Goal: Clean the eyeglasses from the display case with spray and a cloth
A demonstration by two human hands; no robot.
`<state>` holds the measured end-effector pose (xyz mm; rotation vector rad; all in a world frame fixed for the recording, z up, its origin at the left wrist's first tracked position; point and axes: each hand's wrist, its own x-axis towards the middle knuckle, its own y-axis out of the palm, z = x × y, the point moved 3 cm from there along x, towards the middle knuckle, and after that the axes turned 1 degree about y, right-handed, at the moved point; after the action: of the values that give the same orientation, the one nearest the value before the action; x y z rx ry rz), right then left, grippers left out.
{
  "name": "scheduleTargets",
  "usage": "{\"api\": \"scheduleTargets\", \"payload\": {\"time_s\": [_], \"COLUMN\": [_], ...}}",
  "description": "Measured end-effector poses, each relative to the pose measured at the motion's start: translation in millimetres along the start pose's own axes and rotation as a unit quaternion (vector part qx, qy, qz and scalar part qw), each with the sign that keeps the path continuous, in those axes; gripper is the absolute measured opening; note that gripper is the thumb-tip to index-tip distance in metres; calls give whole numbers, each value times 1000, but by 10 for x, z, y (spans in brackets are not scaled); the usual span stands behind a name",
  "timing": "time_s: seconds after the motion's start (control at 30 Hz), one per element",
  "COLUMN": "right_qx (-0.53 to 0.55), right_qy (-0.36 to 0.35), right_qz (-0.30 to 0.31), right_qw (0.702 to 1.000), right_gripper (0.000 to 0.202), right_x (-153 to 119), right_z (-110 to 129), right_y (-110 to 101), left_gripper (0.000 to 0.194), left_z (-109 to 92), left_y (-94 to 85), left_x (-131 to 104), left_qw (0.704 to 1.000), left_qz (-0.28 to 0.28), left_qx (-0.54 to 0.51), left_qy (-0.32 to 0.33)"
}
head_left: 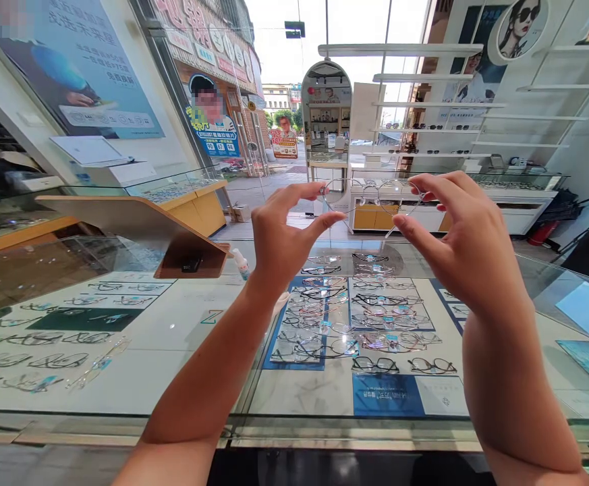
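Glasses [371, 194] aloft, seen above the bench's [157, 337] far edge | your left hand [294, 229] pinches one end, your right hand [463, 229] the other | lifting looks done, setting down not yet | more frames [375, 365] lie toward the near edge

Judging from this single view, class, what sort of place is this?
Probably an optician's shop: the held glasses, rows of frames at the glass counter, and more eyewear on the shelves.
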<state>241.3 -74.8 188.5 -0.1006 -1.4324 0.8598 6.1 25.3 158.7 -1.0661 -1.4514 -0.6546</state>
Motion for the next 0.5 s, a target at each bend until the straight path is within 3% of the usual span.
{"api": "scheduleTargets", "payload": {"time_s": [0.5], "right_qx": [6], "right_qy": [-2], "right_qz": [-1], "right_qw": [1000], "right_gripper": [43], "right_x": [9], "right_z": [12], "right_y": [-4], "left_gripper": [43], "left_z": [10], "left_y": [6], "left_x": [-4], "left_qw": [1000], "left_qz": [-3], "left_qx": [-11], "left_qy": [-7]}}
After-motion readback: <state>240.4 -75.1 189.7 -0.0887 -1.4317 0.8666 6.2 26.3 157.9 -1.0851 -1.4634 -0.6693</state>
